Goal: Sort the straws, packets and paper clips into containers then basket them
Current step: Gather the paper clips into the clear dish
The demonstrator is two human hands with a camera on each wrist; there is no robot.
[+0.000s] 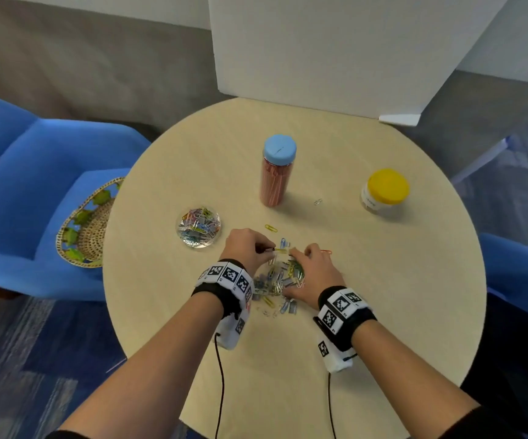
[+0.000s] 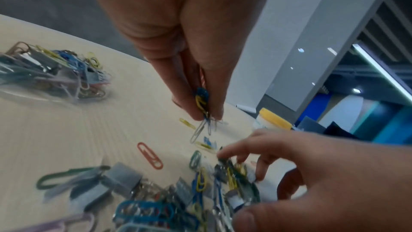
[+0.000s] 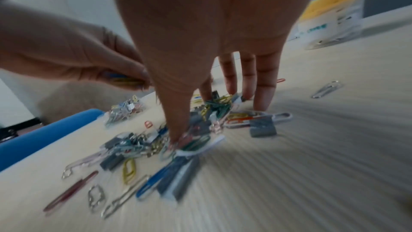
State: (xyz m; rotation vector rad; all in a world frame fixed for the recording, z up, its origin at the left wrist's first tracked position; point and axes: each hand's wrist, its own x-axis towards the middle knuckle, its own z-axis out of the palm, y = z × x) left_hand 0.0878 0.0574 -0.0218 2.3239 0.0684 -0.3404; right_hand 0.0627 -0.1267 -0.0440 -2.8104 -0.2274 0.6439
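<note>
On round pale table (image 1: 383,280) by blue chair (image 1: 19,185) | left hand (image 1: 246,247) pinches paper clips (image 2: 201,101) | right hand (image 1: 314,274) spread on pile (image 1: 272,280)

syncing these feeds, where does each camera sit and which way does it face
Head: worn on the head, facing down at the table; left hand, right hand, forearms show.
Left wrist: along the left hand pinching paper clips; right hand lower right.
Right wrist: along the right hand onto the clip pile; left hand at left.
Both wrist views share the yellow-lidded jar.
</note>
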